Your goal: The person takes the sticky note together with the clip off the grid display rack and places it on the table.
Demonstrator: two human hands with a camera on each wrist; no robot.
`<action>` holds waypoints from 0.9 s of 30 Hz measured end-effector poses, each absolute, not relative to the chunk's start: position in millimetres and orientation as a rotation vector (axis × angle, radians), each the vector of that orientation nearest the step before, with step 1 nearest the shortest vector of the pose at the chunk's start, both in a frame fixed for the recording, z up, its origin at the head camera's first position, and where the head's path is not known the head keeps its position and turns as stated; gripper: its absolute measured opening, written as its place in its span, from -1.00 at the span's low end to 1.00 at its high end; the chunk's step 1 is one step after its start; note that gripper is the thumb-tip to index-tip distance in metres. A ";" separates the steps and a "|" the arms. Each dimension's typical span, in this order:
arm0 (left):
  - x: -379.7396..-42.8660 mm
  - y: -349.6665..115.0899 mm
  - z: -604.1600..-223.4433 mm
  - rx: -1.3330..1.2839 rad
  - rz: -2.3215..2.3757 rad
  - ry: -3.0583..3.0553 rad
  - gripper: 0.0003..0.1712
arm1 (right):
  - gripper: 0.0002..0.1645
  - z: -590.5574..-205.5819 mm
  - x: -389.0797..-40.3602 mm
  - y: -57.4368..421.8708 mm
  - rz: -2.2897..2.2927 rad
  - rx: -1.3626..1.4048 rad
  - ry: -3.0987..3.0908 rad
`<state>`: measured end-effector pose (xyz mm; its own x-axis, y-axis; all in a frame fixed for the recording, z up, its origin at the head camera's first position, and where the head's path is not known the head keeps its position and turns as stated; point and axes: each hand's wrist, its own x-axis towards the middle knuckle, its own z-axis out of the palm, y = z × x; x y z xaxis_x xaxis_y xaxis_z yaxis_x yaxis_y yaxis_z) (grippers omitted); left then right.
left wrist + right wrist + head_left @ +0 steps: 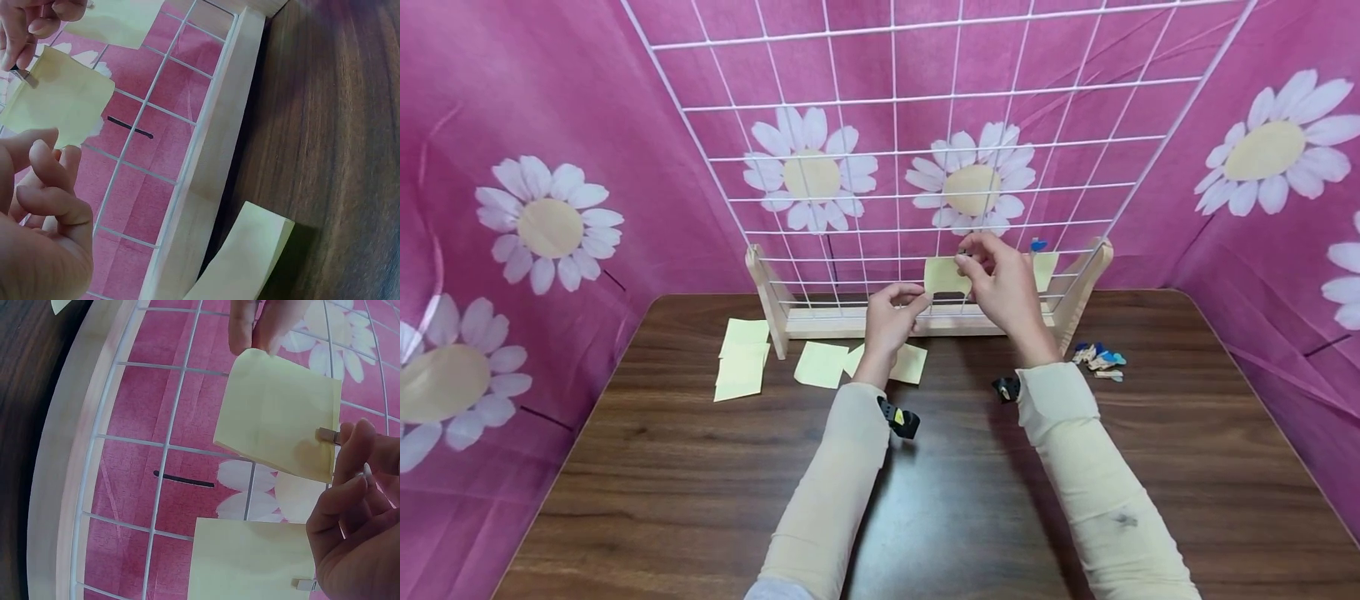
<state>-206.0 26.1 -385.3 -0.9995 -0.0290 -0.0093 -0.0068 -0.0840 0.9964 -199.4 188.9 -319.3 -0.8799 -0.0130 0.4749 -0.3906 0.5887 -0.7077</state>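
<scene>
A pale yellow sticky note (946,276) lies against the lower part of a white wire grid (893,100). My left hand (891,325) pinches its left edge between thumb and fingers. With the right hand (1003,287) I pinch a small clothespin (326,435) at the note's upper edge, its tip over the paper; the head view mostly hides this pin. Farther right, another sticky note (1044,271) hangs on the grid, held by a clothespin with a blue heart (1038,245); its wooden end shows in the right wrist view.
The grid stands in a wooden base (955,325) at the table's back. Several loose sticky notes (741,371) lie on the left, and a note pad (244,250) sits before the base. At the right is a pile of clothespins (1099,358). Pink flowered cloth surrounds the table (940,500).
</scene>
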 end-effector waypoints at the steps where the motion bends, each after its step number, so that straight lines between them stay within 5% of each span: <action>1: -205.7 26.6 -385.5 0.051 -2.302 -2.113 -0.82 | -0.85 -319.8 -199.1 188.8 1.216 0.321 -2.400; 27: -201.0 24.7 -391.4 0.043 -2.264 -2.116 -0.88 | -0.86 -328.0 -201.1 184.9 1.407 0.273 -2.237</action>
